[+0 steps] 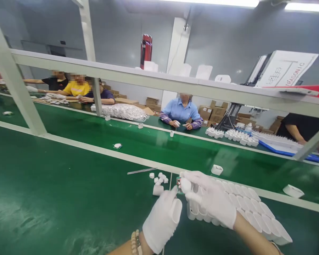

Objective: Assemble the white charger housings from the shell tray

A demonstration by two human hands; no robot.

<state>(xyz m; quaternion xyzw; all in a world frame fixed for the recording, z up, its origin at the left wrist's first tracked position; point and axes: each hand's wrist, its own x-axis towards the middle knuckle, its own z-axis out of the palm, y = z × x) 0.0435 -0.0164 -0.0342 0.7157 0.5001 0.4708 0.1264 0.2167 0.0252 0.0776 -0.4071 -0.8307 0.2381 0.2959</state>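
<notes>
My left hand [161, 221], in a white glove, is closed around a white oval plastic housing [177, 211] whose open end faces up. My right hand [212, 194], gloved too, pinches a small green circuit board [179, 185] with a white rounded part on it. The left fingertips come close to the board; I cannot tell if they touch it. Under and beyond my right hand stand rows of white oval housings [255, 212], partly hidden by it. Left of the board lie several small white pieces [159, 179] and a white cylinder-like part [157, 190].
A thin strip [142, 171] lies on the green bench [69, 198]. Past a pale rail, a green belt [138, 141] carries loose housings [217, 170] and a board piece [117, 146]. An overhead shelf beam [159, 79] crosses above. Several people sit opposite, one in a blue shirt [181, 109].
</notes>
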